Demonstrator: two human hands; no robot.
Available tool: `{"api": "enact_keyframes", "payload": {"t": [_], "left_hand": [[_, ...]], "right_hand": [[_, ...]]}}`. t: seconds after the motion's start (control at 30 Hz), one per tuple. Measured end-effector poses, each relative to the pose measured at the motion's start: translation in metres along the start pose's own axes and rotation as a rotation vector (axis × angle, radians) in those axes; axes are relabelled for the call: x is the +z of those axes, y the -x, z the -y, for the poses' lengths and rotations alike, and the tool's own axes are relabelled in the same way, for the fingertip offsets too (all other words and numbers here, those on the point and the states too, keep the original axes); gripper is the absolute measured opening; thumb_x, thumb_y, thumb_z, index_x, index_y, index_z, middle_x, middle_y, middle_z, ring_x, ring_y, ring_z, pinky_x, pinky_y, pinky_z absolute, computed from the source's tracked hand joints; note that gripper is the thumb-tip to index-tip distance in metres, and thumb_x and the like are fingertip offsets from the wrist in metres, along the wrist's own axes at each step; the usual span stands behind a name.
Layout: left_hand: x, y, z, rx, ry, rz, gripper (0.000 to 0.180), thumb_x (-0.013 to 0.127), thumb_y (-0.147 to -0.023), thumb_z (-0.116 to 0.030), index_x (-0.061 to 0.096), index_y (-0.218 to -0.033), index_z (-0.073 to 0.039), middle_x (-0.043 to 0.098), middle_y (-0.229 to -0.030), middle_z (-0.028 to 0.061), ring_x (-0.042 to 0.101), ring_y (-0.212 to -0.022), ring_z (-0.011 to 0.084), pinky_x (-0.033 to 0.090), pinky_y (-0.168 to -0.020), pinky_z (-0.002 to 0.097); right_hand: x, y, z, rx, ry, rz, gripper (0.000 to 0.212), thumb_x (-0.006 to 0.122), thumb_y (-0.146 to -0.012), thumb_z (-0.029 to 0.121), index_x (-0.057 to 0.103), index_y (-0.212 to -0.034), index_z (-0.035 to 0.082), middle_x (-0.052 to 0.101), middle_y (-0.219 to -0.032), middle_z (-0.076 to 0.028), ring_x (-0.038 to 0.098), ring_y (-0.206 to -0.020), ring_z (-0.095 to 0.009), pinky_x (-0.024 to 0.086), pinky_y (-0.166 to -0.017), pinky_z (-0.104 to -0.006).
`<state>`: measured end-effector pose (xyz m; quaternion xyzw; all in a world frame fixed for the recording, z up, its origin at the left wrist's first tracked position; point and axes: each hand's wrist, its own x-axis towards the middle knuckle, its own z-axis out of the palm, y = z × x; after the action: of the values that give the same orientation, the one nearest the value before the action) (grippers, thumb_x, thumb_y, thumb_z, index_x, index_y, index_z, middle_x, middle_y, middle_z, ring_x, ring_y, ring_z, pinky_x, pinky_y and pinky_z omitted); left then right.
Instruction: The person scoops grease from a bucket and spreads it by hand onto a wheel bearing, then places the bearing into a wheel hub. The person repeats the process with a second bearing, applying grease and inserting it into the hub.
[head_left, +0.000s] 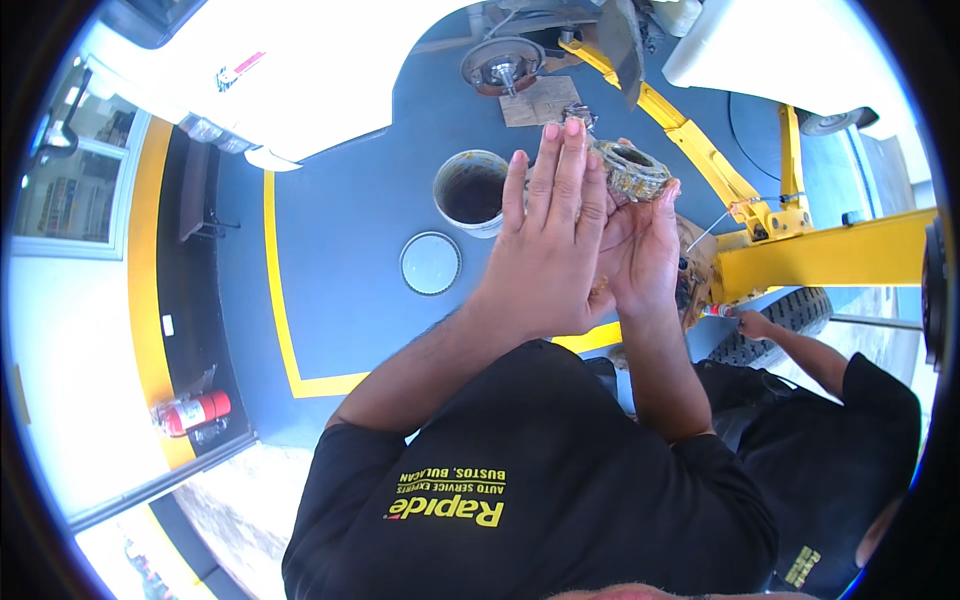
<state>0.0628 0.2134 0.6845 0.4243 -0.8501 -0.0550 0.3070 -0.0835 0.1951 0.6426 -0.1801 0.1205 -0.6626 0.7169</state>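
With our right hand (645, 255) we grip a grease-smeared, ring-shaped metal part (637, 185) at the fingertips, beyond the palm. Its round opening faces upward, tilted away from us; its widest line seems to slant from far left to near right, though grease blurs the edges. Our left hand (548, 235) is flat, fingers straight, beside the ring, grasping nothing. Left of it stands a round whitish bucket (484, 229).

The site is a vehicle repair workshop — a yellow lift (830, 255), exposed hub (503, 72), tyre (806, 312) and floor line (283, 300) identify it.
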Motion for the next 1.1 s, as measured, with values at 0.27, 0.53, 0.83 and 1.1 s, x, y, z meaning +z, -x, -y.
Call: {"api": "enact_keyframes", "payload": {"t": [0.27,0.53,0.83,1.1], "left_hand": [[0.006,0.012,0.02,-0.005,-0.103,-0.148,0.112,0.058,-0.086,-0.074,0.024,-0.162,0.001,0.01,-0.165,0.04,0.01,-0.154,0.0584,0.014,-0.118,0.0713],[-0.005,0.029,0.064,-0.079,0.042,-0.328,0.078,0.084,-0.073,-0.036,0.054,-0.139,-0.005,0.053,-0.14,0.0147,0.05,-0.133,0.0379,0.028,-0.115,0.0578],[0.05,0.113,0.154,-0.497,0.267,0.211,0.034,0.082,-0.072,-0.023,0.071,-0.101,-0.008,0.058,-0.119,0.0074,0.054,-0.127,0.0319,0.027,-0.113,0.0491],[0.183,0.207,0.268,-1.034,0.469,0.331,0.039,0.082,-0.079,-0.034,0.072,-0.103,-0.004,0.067,-0.122,0.0142,0.057,-0.123,0.0326,0.031,-0.11,0.0499]], "right_hand": [[0.01,-0.001,-0.01,0.105,-0.045,0.05,0.061,0.035,-0.111,0.051,0.046,-0.147,0.002,0.058,-0.143,-0.02,0.057,-0.134,-0.031,0.046,-0.116,-0.0432],[-0.009,-0.007,-0.029,0.234,0.256,0.001,0.053,0.038,-0.113,0.042,0.048,-0.143,-0.001,0.063,-0.134,-0.021,0.066,-0.121,-0.031,0.054,-0.106,-0.0421],[-0.111,-0.001,-0.14,0.852,0.323,-0.265,0.042,0.047,-0.111,0.043,0.06,-0.125,0.006,0.071,-0.113,-0.008,0.071,-0.101,-0.019,0.058,-0.095,-0.0392],[-0.237,-0.055,-0.253,1.129,0.761,-0.363,0.062,0.046,-0.107,0.06,0.065,-0.119,0.003,0.072,-0.101,-0.009,0.072,-0.091,-0.018,0.061,-0.083,-0.0325]]}}
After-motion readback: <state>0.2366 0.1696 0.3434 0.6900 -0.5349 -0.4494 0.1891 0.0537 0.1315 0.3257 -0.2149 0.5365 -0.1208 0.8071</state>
